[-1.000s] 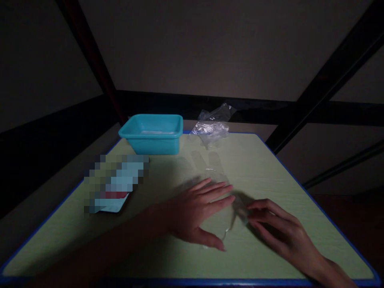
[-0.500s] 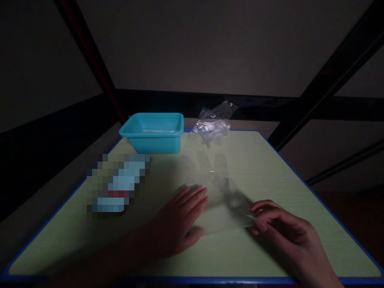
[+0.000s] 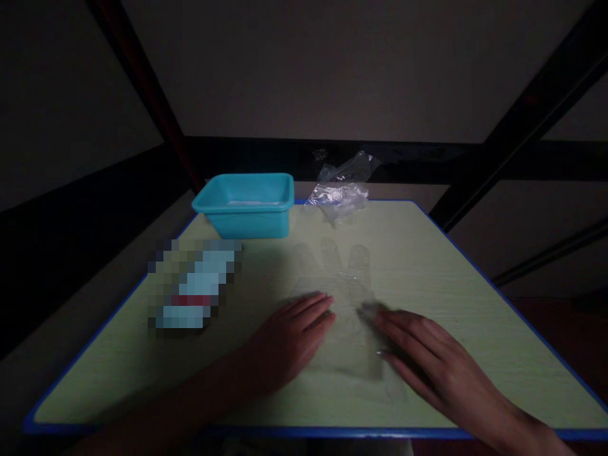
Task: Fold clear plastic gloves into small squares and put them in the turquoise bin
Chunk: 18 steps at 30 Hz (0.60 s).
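Observation:
A clear disposable plastic glove [image 3: 339, 297] lies spread on the table, its finger parts pointing to the far edge. My left hand [image 3: 292, 339] rests flat on the glove's left side, fingers stretched out. At the glove's right edge is my right hand [image 3: 422, 354], its fingers extended and the thumb held apart from them. The right fingertips touch the plastic near the glove's thumb side, and nothing shows gripped between them. Part of the glove is covered by both hands.
A turquoise plastic basin [image 3: 249, 221] stands at the far left of the blue-edged table [image 3: 441, 278]. Crumpled clear plastic [image 3: 339, 193] lies at the far edge. Left of my hands is a pixelated bluish item [image 3: 199, 285] that I cannot make out.
My right hand has let go of the glove's lifted lower right corner and moved left onto its edge. The glove now lies flatter. My left hand has stayed nearly in place.

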{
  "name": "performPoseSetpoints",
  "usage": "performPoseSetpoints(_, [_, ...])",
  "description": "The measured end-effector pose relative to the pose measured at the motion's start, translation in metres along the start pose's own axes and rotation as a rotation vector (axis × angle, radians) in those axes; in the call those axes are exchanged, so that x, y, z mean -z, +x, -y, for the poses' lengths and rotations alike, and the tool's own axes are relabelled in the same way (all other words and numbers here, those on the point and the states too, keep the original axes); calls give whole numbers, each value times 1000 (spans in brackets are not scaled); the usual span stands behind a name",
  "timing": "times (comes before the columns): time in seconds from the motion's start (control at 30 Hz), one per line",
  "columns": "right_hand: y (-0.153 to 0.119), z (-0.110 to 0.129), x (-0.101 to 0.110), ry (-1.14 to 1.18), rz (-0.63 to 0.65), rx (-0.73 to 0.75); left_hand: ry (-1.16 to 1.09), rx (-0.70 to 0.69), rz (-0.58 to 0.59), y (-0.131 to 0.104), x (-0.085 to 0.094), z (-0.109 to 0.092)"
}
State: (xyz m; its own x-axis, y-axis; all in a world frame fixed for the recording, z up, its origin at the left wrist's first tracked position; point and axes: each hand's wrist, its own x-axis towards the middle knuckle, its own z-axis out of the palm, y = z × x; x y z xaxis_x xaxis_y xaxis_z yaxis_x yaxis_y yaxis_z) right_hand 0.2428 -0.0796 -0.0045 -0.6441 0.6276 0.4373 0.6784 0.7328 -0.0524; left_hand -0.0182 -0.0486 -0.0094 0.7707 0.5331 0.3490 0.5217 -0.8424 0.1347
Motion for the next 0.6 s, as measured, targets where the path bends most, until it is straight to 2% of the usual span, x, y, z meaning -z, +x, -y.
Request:
performPoseSetpoints(0.3, [24,-13,-5,-75,95,171,-30,-13,-10,1,1,-2])
performPoseSetpoints(0.43, [25,-16,-7,-65,86,212,83,-10,-52,-3,4,2])
performPoseSetpoints(0.6, [26,-18,-8,-58,70,242,231,22,-113,-13,6,18])
